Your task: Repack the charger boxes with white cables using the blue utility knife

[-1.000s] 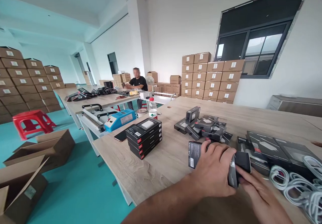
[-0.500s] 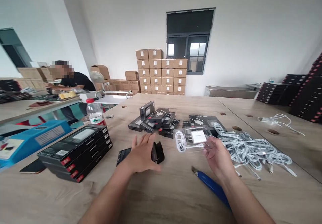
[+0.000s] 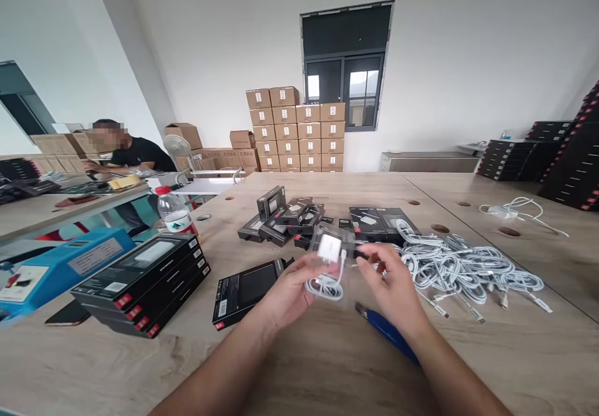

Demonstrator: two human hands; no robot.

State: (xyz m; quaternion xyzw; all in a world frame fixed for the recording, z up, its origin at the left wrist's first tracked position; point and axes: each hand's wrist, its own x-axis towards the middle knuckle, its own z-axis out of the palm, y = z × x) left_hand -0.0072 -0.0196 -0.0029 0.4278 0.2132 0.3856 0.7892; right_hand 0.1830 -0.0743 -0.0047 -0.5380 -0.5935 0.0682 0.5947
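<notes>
My left hand (image 3: 296, 285) grips a clear plastic tray (image 3: 321, 234) from its near left side, in front of my chest. In the tray sit a white charger (image 3: 330, 247) and a coiled white cable (image 3: 325, 288). Beside the tray's right edge is my right hand (image 3: 390, 282), thumb and index finger apart, with nothing visible between them. A black box (image 3: 248, 288) lies flat to the left, its far end flap raised, partly behind my left hand. Under my right hand is a blue-handled knife (image 3: 390, 335), its blade end pointing away from me.
A heap of white cables (image 3: 461, 272) lies right. Several black boxes (image 3: 299, 213) are piled behind the tray. On the left are a stack of boxes (image 3: 150, 279), a phone (image 3: 69, 313), a water bottle (image 3: 174, 210) and a blue machine (image 3: 79, 263). A person (image 3: 138, 151) sits beyond.
The tray has passed from my right hand to my left and turned upright. My left hand has left the black box, and my right hand has let go and opened beside the tray.
</notes>
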